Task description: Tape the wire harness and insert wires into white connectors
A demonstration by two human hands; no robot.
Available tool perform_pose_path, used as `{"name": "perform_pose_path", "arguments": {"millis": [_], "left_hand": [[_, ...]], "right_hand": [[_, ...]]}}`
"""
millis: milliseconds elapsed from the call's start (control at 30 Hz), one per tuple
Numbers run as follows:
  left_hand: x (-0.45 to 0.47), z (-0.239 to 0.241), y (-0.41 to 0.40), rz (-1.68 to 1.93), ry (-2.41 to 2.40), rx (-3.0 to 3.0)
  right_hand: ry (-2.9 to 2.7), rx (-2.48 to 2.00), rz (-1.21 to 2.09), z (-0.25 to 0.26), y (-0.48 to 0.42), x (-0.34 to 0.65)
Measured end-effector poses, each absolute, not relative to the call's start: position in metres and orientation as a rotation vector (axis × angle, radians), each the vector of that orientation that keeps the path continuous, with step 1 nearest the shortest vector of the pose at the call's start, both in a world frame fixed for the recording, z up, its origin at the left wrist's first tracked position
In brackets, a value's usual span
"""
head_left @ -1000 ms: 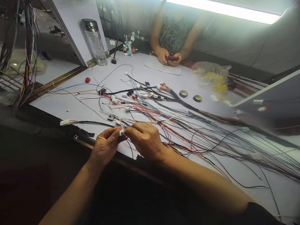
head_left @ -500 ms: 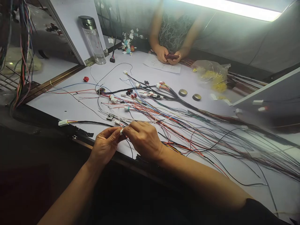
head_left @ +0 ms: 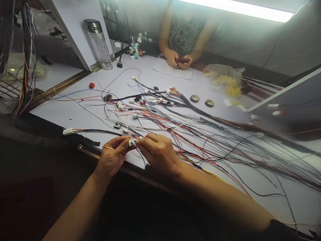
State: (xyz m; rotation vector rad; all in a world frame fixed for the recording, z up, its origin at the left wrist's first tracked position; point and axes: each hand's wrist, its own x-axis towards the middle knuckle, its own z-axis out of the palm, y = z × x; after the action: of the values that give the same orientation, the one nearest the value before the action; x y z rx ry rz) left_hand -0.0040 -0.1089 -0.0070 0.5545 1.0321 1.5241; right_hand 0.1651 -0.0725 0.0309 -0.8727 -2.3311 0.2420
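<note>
Near the table's front edge, my left hand [head_left: 112, 154] pinches a small white plug connector [head_left: 130, 142] between thumb and fingers. Dark wires hang from the connector and a white wire rises from it. My right hand [head_left: 158, 152] is closed just to its right, fingertips pressed together on what looks like a thin wire at the connector; the fingers partly hide it. Behind both hands lies a spread of loose red, blue, black and white wires [head_left: 160, 122] with several connectors. A white connector with a black-sleeved cable [head_left: 68, 131] lies to the left of my hands.
Across the table [head_left: 54, 113] a person holds a phone [head_left: 182, 60] above a paper sheet [head_left: 173, 71]. A glass bottle [head_left: 100, 50] stands at the back left. Two tape rolls [head_left: 194, 98] and a bag of yellow parts [head_left: 227, 82] lie to the right. Wires hang at the left.
My right hand has moved slightly right, away from the connector, exposing more of it and its dark wires. My left hand keeps its pinch on the connector.
</note>
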Motion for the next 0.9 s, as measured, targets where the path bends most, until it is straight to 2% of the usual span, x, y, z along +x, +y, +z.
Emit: {"name": "perform_pose_path", "arguments": {"millis": [733,800,900], "left_hand": [[-0.003,-0.005,-0.109,1.491,0.981,0.647],[-0.003,-0.005,-0.109,1.497,0.988,0.636],[-0.004,-0.003,-0.114,1.515,1.007,0.611]], "right_hand": [[-2.268,-0.881,0.316,0.031,-0.082,0.177],[-2.269,-0.898,0.413,0.031,-0.082,0.179],[-2.244,-0.904,0.751,0.036,-0.077,0.182]]}}
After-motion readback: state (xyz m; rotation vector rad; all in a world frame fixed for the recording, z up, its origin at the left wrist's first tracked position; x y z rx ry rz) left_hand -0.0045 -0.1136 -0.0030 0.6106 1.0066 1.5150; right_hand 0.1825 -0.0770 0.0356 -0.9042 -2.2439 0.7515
